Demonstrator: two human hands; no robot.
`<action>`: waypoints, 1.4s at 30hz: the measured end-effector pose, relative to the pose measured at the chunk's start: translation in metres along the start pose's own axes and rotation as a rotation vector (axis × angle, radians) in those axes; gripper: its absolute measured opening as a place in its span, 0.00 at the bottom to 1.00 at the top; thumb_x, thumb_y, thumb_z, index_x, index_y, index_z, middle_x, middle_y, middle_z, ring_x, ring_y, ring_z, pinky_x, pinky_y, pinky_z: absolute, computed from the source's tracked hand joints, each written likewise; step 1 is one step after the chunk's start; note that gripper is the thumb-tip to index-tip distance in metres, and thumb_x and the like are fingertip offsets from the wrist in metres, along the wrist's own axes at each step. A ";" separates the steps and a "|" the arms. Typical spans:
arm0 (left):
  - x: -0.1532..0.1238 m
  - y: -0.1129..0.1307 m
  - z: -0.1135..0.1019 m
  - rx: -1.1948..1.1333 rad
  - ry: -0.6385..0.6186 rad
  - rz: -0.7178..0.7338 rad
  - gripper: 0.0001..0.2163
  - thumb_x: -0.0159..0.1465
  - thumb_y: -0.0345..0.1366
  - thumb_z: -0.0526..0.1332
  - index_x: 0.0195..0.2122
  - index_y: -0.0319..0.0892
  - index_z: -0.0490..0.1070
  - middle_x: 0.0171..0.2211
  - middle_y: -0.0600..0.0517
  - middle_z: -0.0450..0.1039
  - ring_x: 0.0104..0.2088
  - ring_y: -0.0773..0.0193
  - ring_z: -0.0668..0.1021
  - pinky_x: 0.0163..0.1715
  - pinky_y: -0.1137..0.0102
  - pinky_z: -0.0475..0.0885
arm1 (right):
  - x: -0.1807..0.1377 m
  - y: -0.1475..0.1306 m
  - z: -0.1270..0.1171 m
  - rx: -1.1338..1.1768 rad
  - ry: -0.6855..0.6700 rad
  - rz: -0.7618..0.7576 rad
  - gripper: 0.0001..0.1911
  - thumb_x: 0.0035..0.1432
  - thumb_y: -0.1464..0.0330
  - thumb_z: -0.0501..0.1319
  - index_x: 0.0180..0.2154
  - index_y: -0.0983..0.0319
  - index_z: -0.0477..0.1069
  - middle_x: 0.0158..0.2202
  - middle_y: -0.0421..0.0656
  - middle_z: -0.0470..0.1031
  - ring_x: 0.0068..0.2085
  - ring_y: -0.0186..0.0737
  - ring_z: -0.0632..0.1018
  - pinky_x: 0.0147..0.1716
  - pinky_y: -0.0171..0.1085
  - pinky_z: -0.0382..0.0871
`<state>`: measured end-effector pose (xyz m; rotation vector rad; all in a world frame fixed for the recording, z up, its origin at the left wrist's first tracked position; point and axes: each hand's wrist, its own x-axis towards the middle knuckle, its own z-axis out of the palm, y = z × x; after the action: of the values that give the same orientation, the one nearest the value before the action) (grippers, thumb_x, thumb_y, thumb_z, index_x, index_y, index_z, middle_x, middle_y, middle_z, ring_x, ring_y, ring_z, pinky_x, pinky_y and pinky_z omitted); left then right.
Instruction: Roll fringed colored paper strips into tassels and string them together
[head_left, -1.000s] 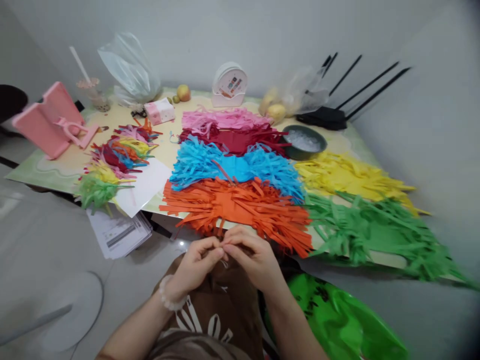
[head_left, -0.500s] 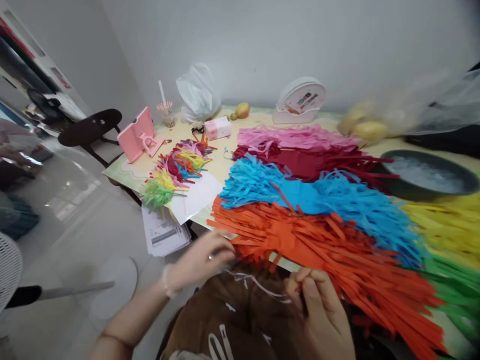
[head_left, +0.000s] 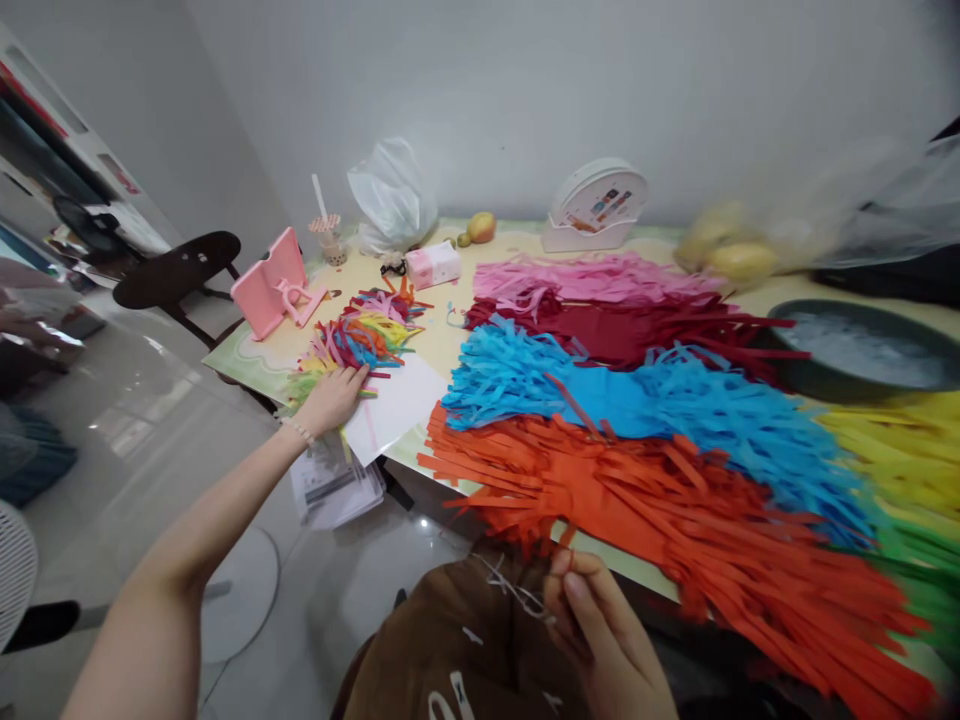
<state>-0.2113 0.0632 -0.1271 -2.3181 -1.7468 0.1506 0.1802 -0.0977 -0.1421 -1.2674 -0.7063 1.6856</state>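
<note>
The left hand [head_left: 332, 397] reaches out to 10 o'clock, fingers spread flat and released on the heap of mixed-colour fringed paper bundles [head_left: 360, 340] at the near left edge of the pale yellow counter [head_left: 442, 340], beside a white paper sheet [head_left: 401, 405]. The right hand [head_left: 600, 640] sits low at 6 o'clock, fingers pinched on a thin white string [head_left: 517, 590] over the brown garment [head_left: 457, 650]. Just above it, at 12 o'clock, lies the orange fringed paper sheet [head_left: 600, 490], touching the blue fringed paper sheet [head_left: 600, 385] behind.
</note>
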 end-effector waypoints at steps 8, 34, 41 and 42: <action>0.018 -0.006 -0.015 0.024 0.008 0.120 0.15 0.70 0.29 0.48 0.50 0.37 0.73 0.58 0.36 0.67 0.56 0.48 0.70 0.55 0.54 0.61 | 0.015 -0.014 0.028 -0.162 -0.163 -0.063 0.17 0.62 0.51 0.59 0.37 0.58 0.67 0.25 0.36 0.62 0.23 0.30 0.63 0.22 0.28 0.59; -0.011 -0.051 0.010 -0.420 0.392 -0.180 0.12 0.60 0.29 0.58 0.45 0.41 0.73 0.51 0.43 0.73 0.53 0.54 0.73 0.55 0.58 0.67 | 0.237 -0.055 0.228 -1.518 -0.239 -0.526 0.17 0.68 0.61 0.58 0.53 0.63 0.69 0.49 0.47 0.75 0.47 0.44 0.78 0.48 0.49 0.73; -0.062 -0.108 -0.015 -0.606 0.870 -0.799 0.09 0.62 0.40 0.59 0.34 0.38 0.68 0.27 0.54 0.70 0.28 0.65 0.72 0.30 0.70 0.70 | 0.229 -0.063 0.229 -1.538 -0.237 -0.576 0.16 0.70 0.63 0.53 0.53 0.65 0.69 0.46 0.50 0.78 0.45 0.45 0.79 0.46 0.44 0.71; -0.069 -0.116 -0.023 -0.629 0.935 -0.867 0.09 0.62 0.39 0.58 0.34 0.37 0.68 0.27 0.54 0.70 0.28 0.66 0.72 0.30 0.71 0.71 | 0.223 -0.067 0.229 -1.527 -0.244 -0.608 0.16 0.71 0.65 0.51 0.54 0.65 0.68 0.46 0.51 0.78 0.46 0.45 0.79 0.45 0.42 0.70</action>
<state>-0.3335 0.0248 -0.0798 -1.2122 -2.1181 -1.5043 -0.0350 0.1467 -0.1120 -1.4572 -2.4748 0.5918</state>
